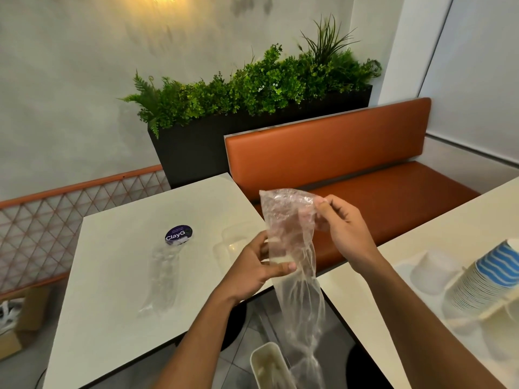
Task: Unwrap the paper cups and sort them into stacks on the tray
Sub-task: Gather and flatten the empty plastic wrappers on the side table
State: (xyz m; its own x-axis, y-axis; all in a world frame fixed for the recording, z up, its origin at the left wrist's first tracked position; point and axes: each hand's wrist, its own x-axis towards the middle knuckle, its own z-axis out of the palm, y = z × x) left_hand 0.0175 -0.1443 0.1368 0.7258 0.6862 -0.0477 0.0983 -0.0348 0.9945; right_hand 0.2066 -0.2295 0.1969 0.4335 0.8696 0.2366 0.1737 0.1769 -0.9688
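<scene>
Left hand (258, 265) and right hand (346, 234) pinch an empty plastic wrapper (302, 304) over a white bin (266, 357); bunching it first should ease the drop.

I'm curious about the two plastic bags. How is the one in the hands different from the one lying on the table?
The held bag hangs limp, pinched by the left hand and the right hand; the table bag lies on the white table. The table bag carries a round purple sticker; the held bag shows none. Both are clear and crinkly.
</scene>
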